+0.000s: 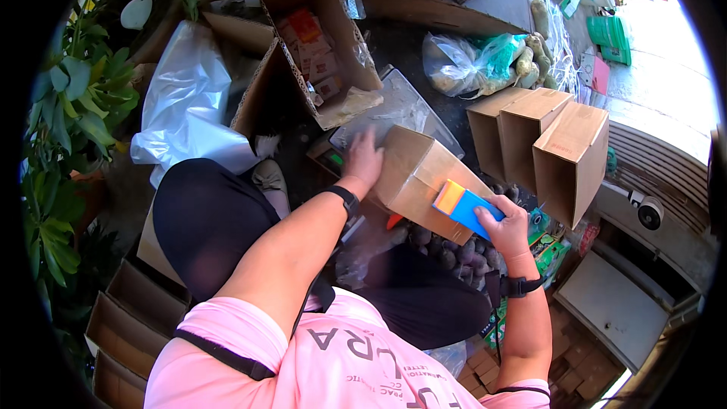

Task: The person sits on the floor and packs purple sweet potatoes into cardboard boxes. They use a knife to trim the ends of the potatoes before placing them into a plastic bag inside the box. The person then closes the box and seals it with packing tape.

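Note:
A cardboard box point(417, 179) lies at a tilt in front of me, a strip of clear tape along its side. My right hand point(504, 224) grips a blue hand-held tape dispenser point(474, 210) with an orange head, which is at the box's near right side. On the box's left, my left hand point(363, 160) is beside its end with the fingers spread; whether it touches the box is unclear. Beneath and beyond the box is a flat platform point(406, 105) covered with crumpled clear plastic, with a small green-lit display point(336, 159) near my left hand.
Open cardboard boxes point(573, 136) stand at the right, more point(128, 335) at lower left. A carton point(358, 51) with printed packets is beyond the platform. Purplish root vegetables point(448, 255) lie under the box, long pale roots point(525, 62) at upper right. Clear plastic bags point(184, 96) lie left.

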